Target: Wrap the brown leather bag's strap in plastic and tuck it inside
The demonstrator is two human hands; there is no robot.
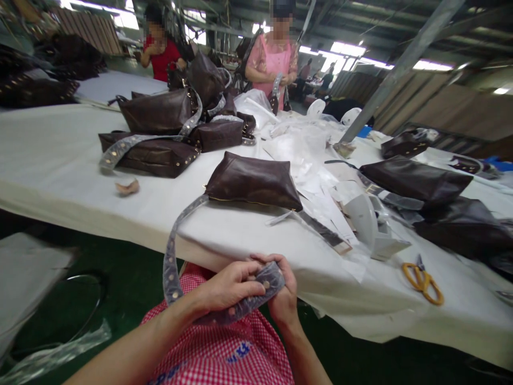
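A dark brown leather bag (pixel 253 181) lies on the white table (pixel 60 155) in front of me. Its studded strap (pixel 170 256), wrapped in clear plastic, hangs off the table edge and loops down to my lap. My left hand (pixel 226 286) pinches the strap's end with thumb and fingers. My right hand (pixel 285 291) grips the same end from the other side, fingers curled round it. Both hands are held over my red checked clothing, just below the table edge.
Orange-handled scissors (pixel 422 280) lie at the right near the edge. Paper and plastic wrappings (pixel 316 160) are heaped mid-table. More brown bags (pixel 156 112) are stacked at the back left, others (pixel 417 182) at the right. Two people (pixel 276 59) stand at the far side.
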